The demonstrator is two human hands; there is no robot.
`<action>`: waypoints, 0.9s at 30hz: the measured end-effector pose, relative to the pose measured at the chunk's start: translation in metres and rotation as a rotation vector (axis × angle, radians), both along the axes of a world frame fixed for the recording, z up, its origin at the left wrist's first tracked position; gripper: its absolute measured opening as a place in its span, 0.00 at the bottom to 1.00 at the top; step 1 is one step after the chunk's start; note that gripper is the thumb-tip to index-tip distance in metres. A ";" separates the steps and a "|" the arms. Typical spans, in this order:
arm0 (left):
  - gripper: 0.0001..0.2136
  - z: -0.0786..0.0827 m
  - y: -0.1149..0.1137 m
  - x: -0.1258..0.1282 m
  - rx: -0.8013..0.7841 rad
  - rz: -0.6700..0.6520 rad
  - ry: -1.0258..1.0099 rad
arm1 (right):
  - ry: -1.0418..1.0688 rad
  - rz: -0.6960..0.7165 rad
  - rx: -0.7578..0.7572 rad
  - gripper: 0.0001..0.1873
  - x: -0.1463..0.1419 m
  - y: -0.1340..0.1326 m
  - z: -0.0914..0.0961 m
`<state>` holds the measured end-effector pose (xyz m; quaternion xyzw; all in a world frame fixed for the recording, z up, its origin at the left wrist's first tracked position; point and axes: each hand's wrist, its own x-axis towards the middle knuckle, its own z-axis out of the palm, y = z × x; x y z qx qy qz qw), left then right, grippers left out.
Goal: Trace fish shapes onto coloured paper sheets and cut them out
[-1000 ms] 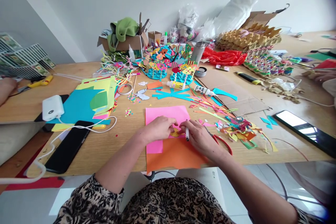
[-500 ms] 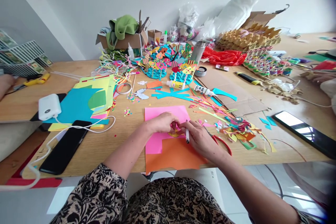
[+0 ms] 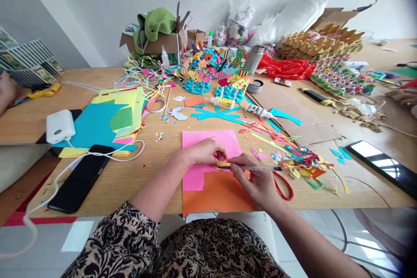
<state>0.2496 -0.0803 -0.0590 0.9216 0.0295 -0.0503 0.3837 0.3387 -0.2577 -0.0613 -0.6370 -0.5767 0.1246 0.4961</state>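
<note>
My right hand point(image 3: 256, 180) grips a pen point(image 3: 265, 168) lying nearly level, its dark tip pointing left at a small yellow paper piece point(image 3: 217, 166). My left hand point(image 3: 205, 152) rests just above that piece with its fingers curled together; what they pinch, if anything, is hidden. Both hands are over a pink paper sheet point(image 3: 193, 178), which overlaps an orange sheet point(image 3: 218, 195) at the table's near edge. Red-handled scissors point(image 3: 286, 189) lie partly under my right hand.
Paper scraps point(image 3: 306, 163) and a phone point(image 3: 381, 165) lie to the right. Left are another phone point(image 3: 78, 182), a white power bank point(image 3: 60, 126) with cable, and coloured paper point(image 3: 97, 121). Glue bottles point(image 3: 224, 103), fish decorations point(image 3: 202, 78) and a steel flask point(image 3: 254, 58) stand behind.
My right hand has moved slightly away from my left, and the pen has swung from upright to nearly level, its tip now at the yellow piece. The view has shifted a little.
</note>
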 end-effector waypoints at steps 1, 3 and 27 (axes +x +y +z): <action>0.08 0.000 0.000 0.000 0.007 0.003 -0.005 | 0.014 -0.005 -0.020 0.05 -0.002 0.002 -0.003; 0.08 -0.001 0.000 -0.001 0.020 0.011 -0.016 | 0.008 -0.026 -0.041 0.03 -0.006 0.006 -0.009; 0.12 -0.005 0.002 -0.002 0.014 0.002 -0.037 | -0.147 -0.023 -0.059 0.03 -0.010 0.010 -0.023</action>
